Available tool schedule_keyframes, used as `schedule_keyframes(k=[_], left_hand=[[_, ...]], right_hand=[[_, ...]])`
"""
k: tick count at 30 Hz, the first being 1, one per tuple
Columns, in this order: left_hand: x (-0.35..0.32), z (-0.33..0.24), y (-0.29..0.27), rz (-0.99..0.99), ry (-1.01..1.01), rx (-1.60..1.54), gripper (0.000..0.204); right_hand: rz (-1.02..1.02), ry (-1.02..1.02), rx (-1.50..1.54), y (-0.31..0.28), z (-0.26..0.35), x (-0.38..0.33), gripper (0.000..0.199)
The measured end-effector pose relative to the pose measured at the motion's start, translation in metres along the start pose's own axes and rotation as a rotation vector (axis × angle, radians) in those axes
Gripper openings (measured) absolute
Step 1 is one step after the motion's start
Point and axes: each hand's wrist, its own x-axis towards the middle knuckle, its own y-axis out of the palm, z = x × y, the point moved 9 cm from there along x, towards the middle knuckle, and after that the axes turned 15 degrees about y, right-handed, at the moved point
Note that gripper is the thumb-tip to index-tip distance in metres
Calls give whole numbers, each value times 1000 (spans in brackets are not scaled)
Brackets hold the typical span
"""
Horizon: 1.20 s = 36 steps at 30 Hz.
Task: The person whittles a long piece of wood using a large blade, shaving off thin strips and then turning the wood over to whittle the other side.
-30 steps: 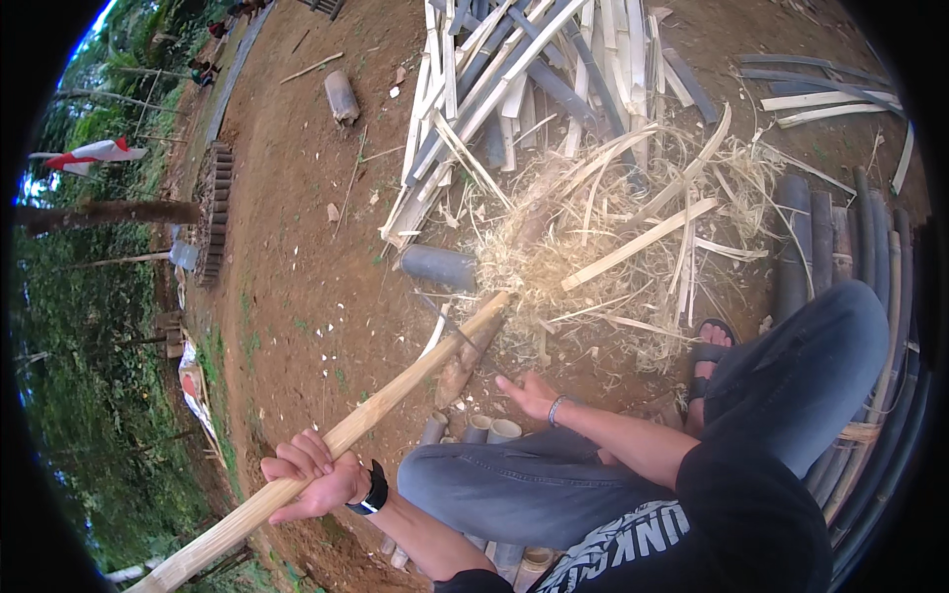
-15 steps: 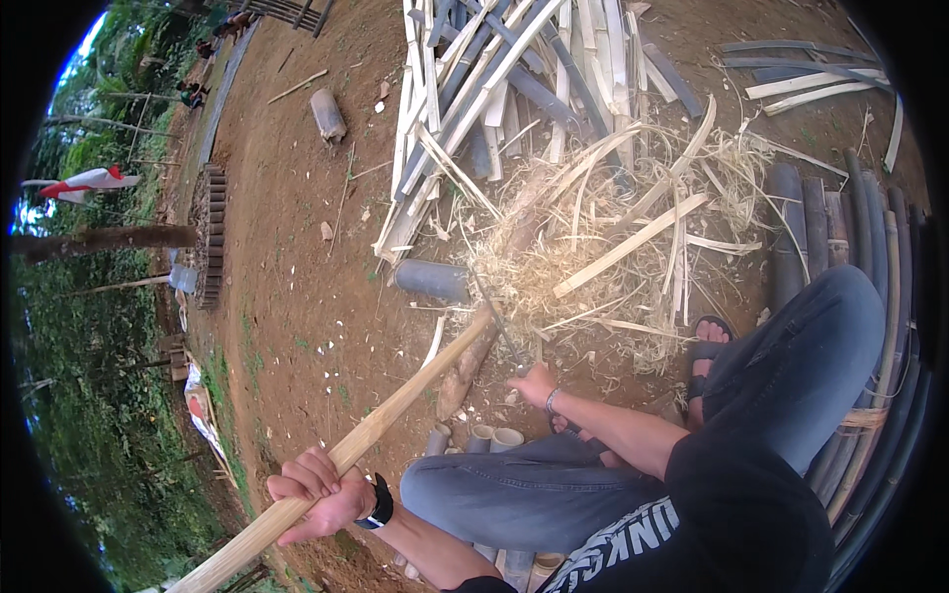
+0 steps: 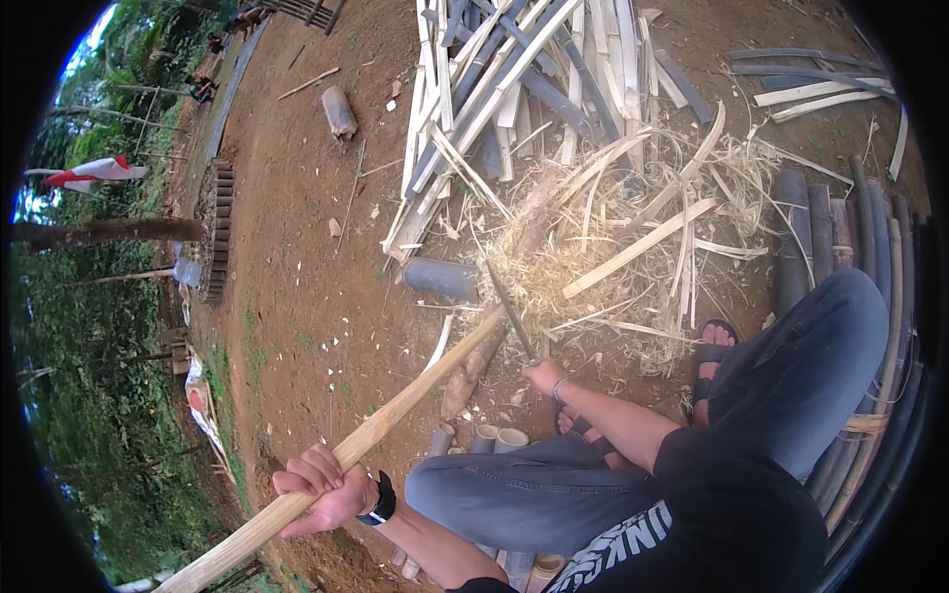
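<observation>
Way off to the left of everything, well apart from the fingers, there's a red and white cloth (image 3: 97, 173) against the trees, then a row of short dark bamboo pieces (image 3: 215, 232) on the ground. Next comes the left hand (image 3: 326, 492), fingers wrapped tight around a long pale strip (image 3: 405, 400), with a dark watch (image 3: 380, 499) just behind on the wrist. The strip sticks out both sides of those fingers, the far end angling up toward a stubby brown log (image 3: 469, 378). Beyond that end lies a grey bamboo tube (image 3: 442, 280). Then there's the knife (image 3: 508, 304), blade pointing up and away from the right hand (image 3: 544, 378), whose fingers are closed on the handle. The blade's right by the strip's tip; can't tell if they touch. Past the right fingers it's a mess of curly shavings (image 3: 603, 262), with a big heap of split bamboo (image 3: 554, 84) behind. Farther right of them, a sandalled foot (image 3: 714, 351), then dark bamboo poles (image 3: 862, 435).
</observation>
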Motion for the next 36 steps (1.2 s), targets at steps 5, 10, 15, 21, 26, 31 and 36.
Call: schedule_keyframes(k=[5,10,15,21,26,31,36], left_hand=[[-3,0,-10,-47,28,48,64],[1,-1,-2,-47,26,35,65],[-1,-5,-22,-80,49,34,65],[-9,-13,-65,-168,75,137,63],[-9,-20,-71,-207,92,186,62],[-15,-24,-84,-281,112,247,62],[-17,-32,-88,-340,149,294,62]], right_hand=[[90,46,-44,15,10,-34,36],[-55,143,-126,-6,-12,13,37],[-195,-12,-195,-12,-8,-2,38],[-153,-18,-335,-11,15,-23,38],[-120,49,-423,-28,9,32,34],[-94,26,-509,-44,8,15,30],[26,14,-389,2,36,-38,31]])
